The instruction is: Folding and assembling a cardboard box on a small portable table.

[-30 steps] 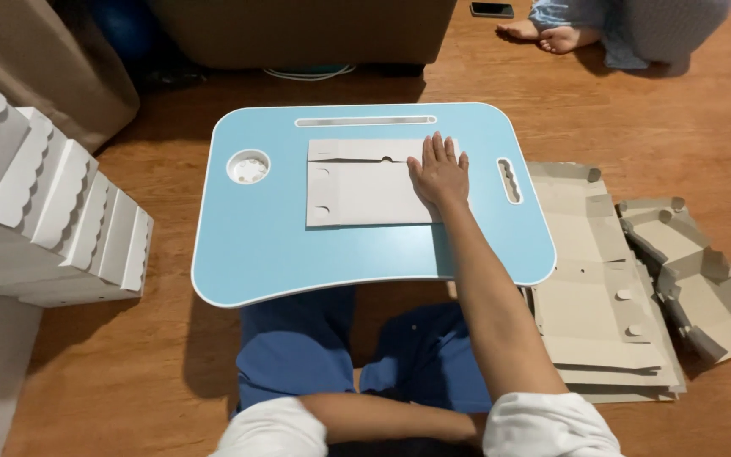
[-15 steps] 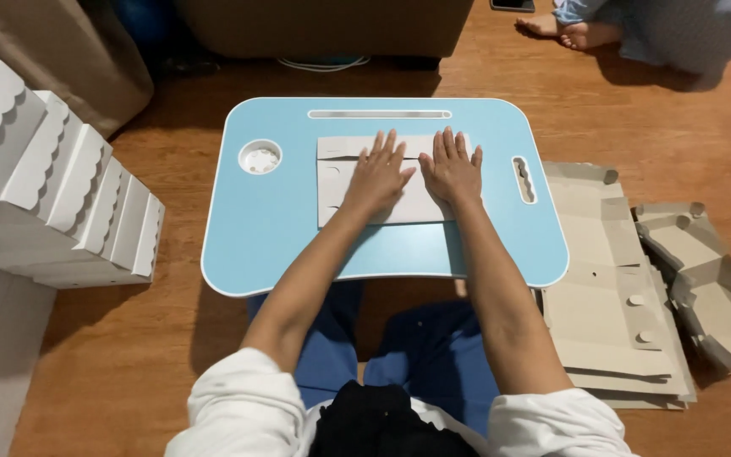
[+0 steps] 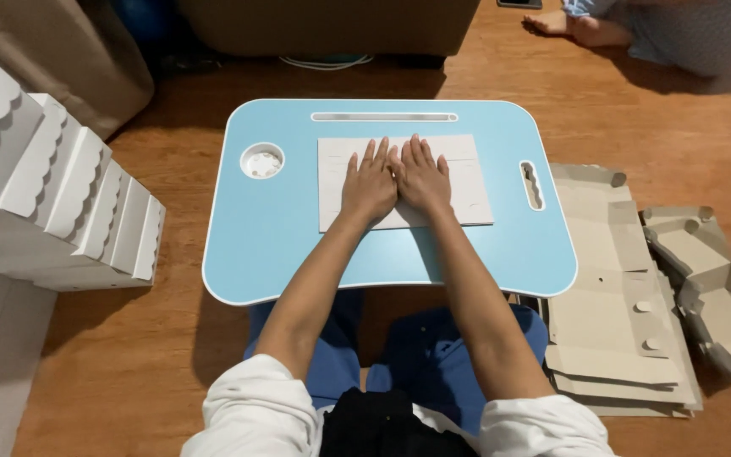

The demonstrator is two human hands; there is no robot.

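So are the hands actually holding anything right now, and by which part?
Nothing is gripped. The left hand and right hand lie flat, palms down, side by side on the middle of the white cardboard sheet.

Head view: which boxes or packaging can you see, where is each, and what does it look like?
Flat cardboard sheet: white rectangle on the blue lap table, under both hands.
Folded boxes: white, scallop-edged, stacked at left.
Flat cardboard pile: grey-brown, floor at right.
Half-folded trays: grey-brown, far right.

Left hand: flat, palm down, fingers spread toward 12 o'clock.
Right hand: flat, palm down, touching the left at the thumbs.
Forearms: bare, extended, converging toward 12 o'clock.
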